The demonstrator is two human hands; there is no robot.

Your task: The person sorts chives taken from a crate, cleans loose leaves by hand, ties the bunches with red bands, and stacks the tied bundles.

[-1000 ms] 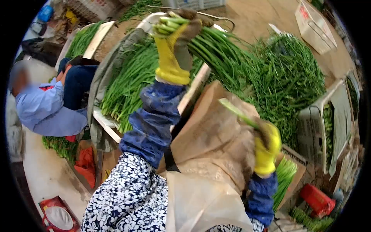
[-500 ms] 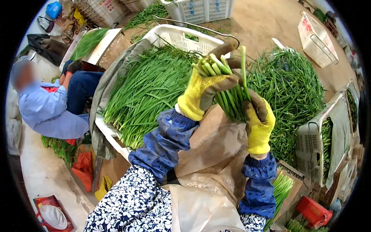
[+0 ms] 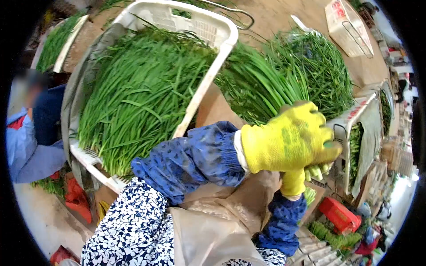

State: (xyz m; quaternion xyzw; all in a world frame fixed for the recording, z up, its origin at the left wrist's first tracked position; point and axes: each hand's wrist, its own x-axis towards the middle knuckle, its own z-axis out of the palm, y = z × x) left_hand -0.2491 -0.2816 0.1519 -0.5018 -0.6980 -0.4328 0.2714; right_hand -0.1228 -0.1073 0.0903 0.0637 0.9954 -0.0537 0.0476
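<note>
My left hand (image 3: 288, 139), in a yellow work glove, lies across a bunch of garlic chives (image 3: 282, 84) with its fingers bent round the stem end; the fingertips are blurred. From under the glove, the long green leaves fan up and left, and pale cut ends (image 3: 317, 172) poke out at the lower right. My right hand (image 3: 293, 182), also gloved in yellow, is just below, close to those ends. Its fingers are hidden behind my left hand. To the left, a white plastic crate (image 3: 195, 106) with a grey cloth over its side holds many chives (image 3: 142, 93).
A loose heap of green leaves (image 3: 326, 75) lies beyond my hands. Another covered crate (image 3: 341, 128) is on the right, near a red container (image 3: 339, 215). A person in a blue top (image 3: 22, 142) sits at the left. A white basket (image 3: 348, 29) stands farther back.
The bunch has turned over: its cut ends pointed up and now face lower right. My left hand has moved right and down, over my right hand. The view has shifted right.
</note>
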